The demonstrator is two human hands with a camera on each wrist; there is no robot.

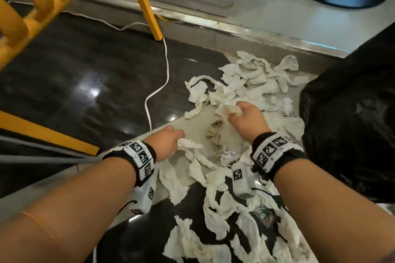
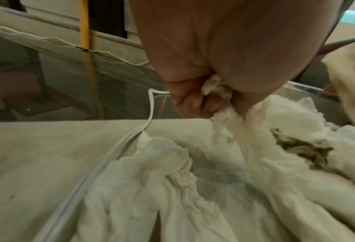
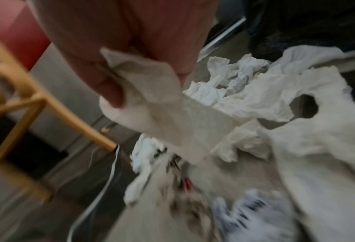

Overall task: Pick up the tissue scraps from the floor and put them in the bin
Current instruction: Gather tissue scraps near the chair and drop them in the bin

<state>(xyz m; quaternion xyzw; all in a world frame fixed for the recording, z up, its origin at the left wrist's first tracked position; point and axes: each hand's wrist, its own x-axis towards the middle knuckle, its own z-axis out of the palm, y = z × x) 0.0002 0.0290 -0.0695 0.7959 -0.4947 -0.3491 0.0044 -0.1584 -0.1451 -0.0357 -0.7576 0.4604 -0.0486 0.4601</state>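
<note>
Both hands are gathering at once. Left hand (image 1: 165,142) is curling its fingers (image 2: 195,102) round the bunched end of a long tissue strip (image 2: 230,114); the rest of that strip is trailing down onto the floor (image 1: 188,121). Right hand (image 1: 245,117) is pinching a flat scrap (image 3: 151,91) between thumb and fingers, lifted just clear of the pile.

Tissue scraps (image 1: 252,77) are lying across the pale and dark floor tiles, from the wall edge back to under the forearms. Black bin bag (image 1: 352,117) is sitting just right of the pile, touching its edge.

Doing this step well, as I judge it:
- Keep wadding each strip into the palm before lifting, so tails are not dragging and tearing.
- Left strip is lying close to the white cable (image 1: 164,83); lift upward, not sideways, to avoid snagging it.
- Fill both fists, then make one trip to the bag.
- A darker printed wrapper (image 1: 214,132) is sitting between the hands; sort it separately or leave it.

Counts: two hands, both holding tissue. One bin bag. One cable. One yellow chair (image 1: 32,6), two of its legs showing. Scraps: too overlapped to count exactly, well over a dozen, so the task is looking early.
</note>
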